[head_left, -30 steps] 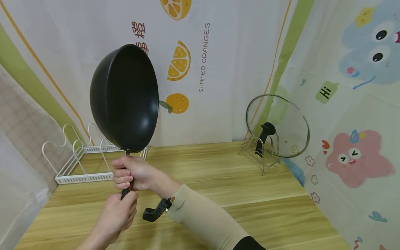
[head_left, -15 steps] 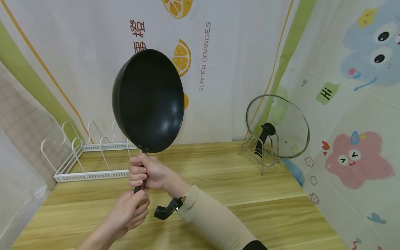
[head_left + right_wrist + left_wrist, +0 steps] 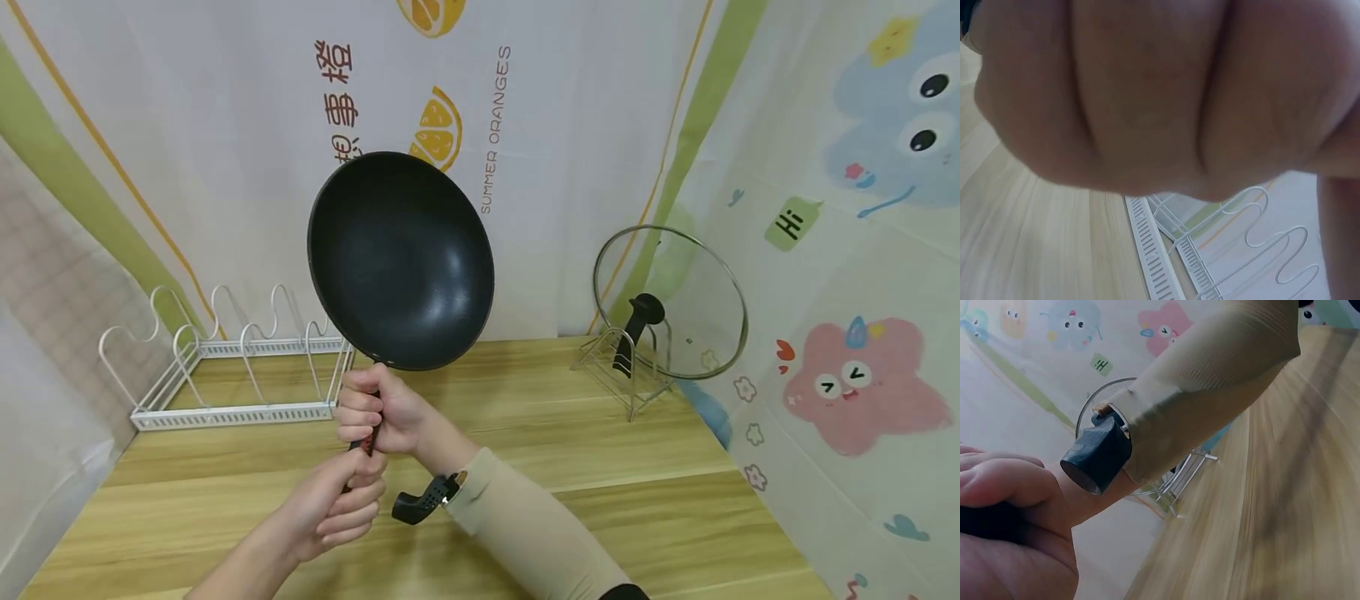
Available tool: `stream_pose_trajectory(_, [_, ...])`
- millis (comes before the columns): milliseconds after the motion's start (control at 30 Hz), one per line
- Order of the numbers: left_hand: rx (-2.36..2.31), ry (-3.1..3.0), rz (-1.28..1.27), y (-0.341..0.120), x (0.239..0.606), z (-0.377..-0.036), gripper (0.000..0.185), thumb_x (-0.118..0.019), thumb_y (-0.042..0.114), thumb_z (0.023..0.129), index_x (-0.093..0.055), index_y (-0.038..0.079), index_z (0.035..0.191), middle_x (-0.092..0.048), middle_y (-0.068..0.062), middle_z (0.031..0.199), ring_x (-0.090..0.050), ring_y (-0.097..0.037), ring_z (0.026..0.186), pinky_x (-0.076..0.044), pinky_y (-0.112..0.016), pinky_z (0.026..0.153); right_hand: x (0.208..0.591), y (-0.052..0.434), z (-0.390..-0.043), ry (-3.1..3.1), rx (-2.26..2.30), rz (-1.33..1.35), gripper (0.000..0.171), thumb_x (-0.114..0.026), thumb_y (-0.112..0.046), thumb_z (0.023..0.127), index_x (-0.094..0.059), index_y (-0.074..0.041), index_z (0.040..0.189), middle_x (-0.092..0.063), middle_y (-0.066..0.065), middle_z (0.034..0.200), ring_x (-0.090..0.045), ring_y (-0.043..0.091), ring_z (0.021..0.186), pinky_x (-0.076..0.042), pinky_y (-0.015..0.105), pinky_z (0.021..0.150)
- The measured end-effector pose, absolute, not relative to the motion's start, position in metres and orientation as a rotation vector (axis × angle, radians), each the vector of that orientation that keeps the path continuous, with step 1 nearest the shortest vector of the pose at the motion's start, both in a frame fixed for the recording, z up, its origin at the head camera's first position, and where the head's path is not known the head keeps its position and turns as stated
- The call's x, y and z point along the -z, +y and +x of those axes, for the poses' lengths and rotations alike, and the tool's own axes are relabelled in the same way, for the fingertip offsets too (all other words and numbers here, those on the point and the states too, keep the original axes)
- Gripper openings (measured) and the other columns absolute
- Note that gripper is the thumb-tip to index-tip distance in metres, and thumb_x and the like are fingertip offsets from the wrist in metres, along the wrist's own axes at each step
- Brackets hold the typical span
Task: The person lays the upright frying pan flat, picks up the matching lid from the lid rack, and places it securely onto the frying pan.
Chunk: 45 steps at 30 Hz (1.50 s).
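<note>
— Head view first: where is the black pan [image 3: 401, 260]?
— Raised above the wooden surface [image 3: 615, 500], standing on its handle [image 3: 365, 442], its dark hollow facing the camera.
— And the hands?
— Right hand [image 3: 375, 410] is wrapped round the handle just under the pan; left hand [image 3: 337, 510] clasps the handle's lower end, touching the right one.
— Anything close by?
— White wire rack [image 3: 225, 367] behind on the left, glass lid [image 3: 671, 300] in its stand well off to the right
</note>
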<state>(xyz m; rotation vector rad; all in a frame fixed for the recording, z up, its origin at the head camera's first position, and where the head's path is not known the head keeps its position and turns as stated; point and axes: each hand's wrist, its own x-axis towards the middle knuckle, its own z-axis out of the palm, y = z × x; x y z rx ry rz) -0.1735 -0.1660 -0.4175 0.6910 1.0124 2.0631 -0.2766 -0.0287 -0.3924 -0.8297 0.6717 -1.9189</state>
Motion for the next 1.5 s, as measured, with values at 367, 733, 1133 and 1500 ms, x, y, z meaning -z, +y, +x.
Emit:
stream_pose_trajectory(367, [-1.962, 0.665, 0.767, -0.151, 0.426, -0.182, 0.033, -0.026, 0.017, 0.111, -0.024, 0.019, 0.078, -0.022, 0.009, 0.056, -0.015, -0.006, 0.039, -0.006, -0.023, 0.033, 0.399, -0.011, -0.278, 0.560, 1.931, -0.857, 0.054, -0.070, -0.034, 0.094, -0.026, -0.022, 0.067, -0.030, -0.012, 0.056, -0.023, 0.005, 0.052, -0.024, 0.018, 0.058])
stream_pose_trajectory(733, [-1.895, 0.406, 0.798, -0.138, 0.437, -0.189, 0.038, -0.034, 0.022, 0.112, -0.023, 0.019, 0.076, -0.026, 0.010, 0.055, -0.021, -0.003, 0.036, -0.011, -0.021, 0.031, 0.406, -0.001, -0.275, 0.539, 1.983, -0.776, 0.049, -0.067, -0.030, 0.095, -0.028, -0.024, 0.067, -0.029, -0.013, 0.056, -0.026, 0.003, 0.052, -0.021, 0.017, 0.060])
stream_pose_trajectory(1133, [-1.766, 0.194, 0.822, -0.127, 0.439, -0.196, 0.038, -0.034, 0.024, 0.113, -0.026, 0.021, 0.076, -0.030, 0.010, 0.055, -0.028, -0.002, 0.037, -0.017, -0.019, 0.031, 0.413, 0.007, -0.266, 0.524, 2.117, -0.616, 0.034, -0.050, -0.016, 0.101, -0.041, -0.025, 0.070, -0.036, -0.015, 0.057, -0.045, -0.001, 0.053, -0.012, 0.017, 0.063])
stream_pose_trajectory(1500, [-1.616, 0.143, 0.827, -0.133, 0.436, -0.206, 0.038, -0.037, 0.026, 0.111, -0.028, 0.021, 0.075, -0.029, 0.010, 0.052, -0.030, -0.003, 0.035, -0.021, -0.020, 0.030, 0.411, 0.009, -0.258, 0.625, 2.177, -0.436, 0.056, -0.022, -0.020, 0.113, -0.039, -0.024, 0.059, -0.041, -0.016, 0.054, -0.045, 0.000, 0.051, -0.030, 0.014, 0.060])
